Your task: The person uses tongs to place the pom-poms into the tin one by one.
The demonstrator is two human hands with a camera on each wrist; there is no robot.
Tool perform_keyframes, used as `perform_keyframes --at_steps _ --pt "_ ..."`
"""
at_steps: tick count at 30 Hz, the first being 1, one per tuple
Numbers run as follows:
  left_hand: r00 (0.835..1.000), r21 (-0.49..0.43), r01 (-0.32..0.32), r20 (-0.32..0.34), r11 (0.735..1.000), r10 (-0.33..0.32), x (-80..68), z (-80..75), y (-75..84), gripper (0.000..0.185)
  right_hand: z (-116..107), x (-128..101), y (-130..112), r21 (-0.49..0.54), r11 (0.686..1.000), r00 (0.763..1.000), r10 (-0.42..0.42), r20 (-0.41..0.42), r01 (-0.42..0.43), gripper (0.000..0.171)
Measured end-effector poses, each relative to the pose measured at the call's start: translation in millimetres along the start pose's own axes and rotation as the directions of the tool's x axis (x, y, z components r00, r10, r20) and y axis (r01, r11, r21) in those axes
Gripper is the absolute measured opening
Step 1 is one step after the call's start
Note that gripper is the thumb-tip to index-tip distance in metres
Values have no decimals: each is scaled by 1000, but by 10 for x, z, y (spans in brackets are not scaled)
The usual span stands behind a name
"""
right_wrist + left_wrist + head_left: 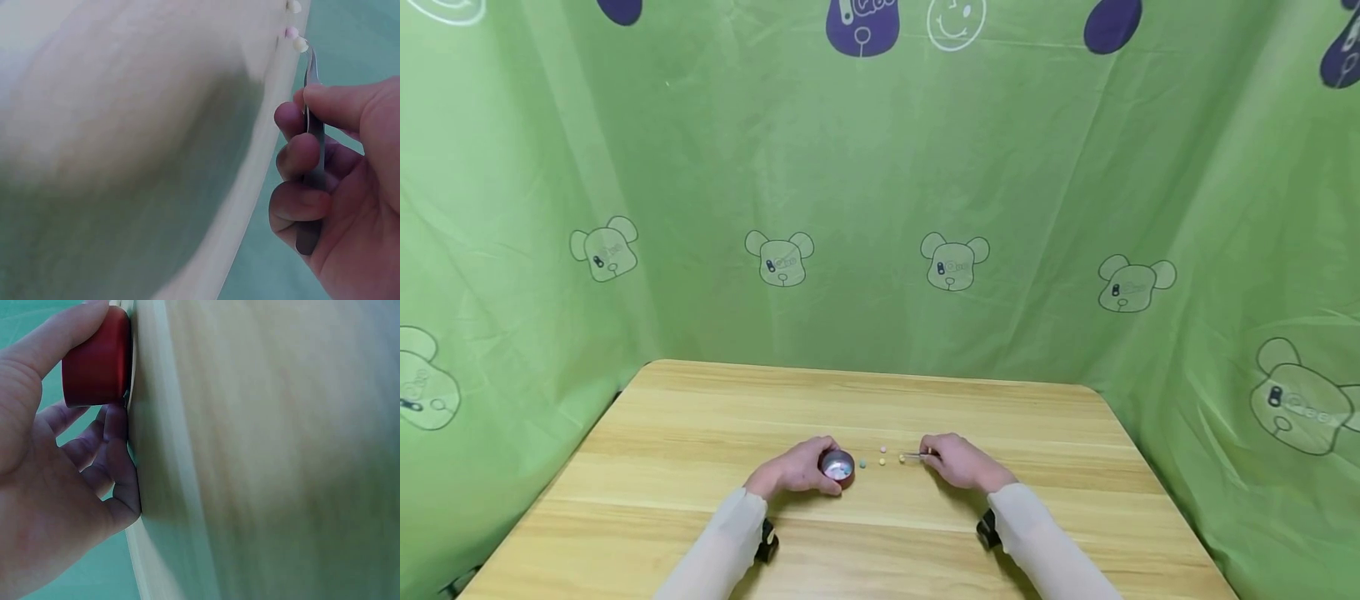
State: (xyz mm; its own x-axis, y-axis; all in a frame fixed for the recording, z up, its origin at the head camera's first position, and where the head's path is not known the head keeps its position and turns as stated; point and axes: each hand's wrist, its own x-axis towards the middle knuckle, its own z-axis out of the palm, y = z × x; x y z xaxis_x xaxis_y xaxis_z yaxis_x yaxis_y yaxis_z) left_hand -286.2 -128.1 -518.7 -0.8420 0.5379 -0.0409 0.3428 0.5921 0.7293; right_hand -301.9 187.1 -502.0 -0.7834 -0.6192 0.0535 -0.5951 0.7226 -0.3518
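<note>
Red round metal tin [838, 467] steadied by curled left hand [795, 469]; thin steel tweezers [916, 455] pinched by right hand [958, 461], tips at pale bead [902, 459] beyond fingertips.

right hand [337, 181] on the right side of the frame, thumb and curled fingers [299, 156] pinching a pair of metal tweezers [311, 137]. tweezers pointing up, tips right at a pale yellowish bead [300, 44], touching it or as good as. a pink bead [291, 32] just beside that one, another pale bead [293, 6] a bit further up near the top edge. all three sitting on the light wooden table [144, 125], which looks pretty blurry. green cloth [350, 37] behind.
</note>
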Motion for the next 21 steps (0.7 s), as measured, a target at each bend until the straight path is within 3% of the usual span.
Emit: perform_keyframes --at_steps 21 --pt "1000 8 13 1 1000 -13 1 0 -5 48 -75 154 -169 7 999 999 -44 -18 44 9"
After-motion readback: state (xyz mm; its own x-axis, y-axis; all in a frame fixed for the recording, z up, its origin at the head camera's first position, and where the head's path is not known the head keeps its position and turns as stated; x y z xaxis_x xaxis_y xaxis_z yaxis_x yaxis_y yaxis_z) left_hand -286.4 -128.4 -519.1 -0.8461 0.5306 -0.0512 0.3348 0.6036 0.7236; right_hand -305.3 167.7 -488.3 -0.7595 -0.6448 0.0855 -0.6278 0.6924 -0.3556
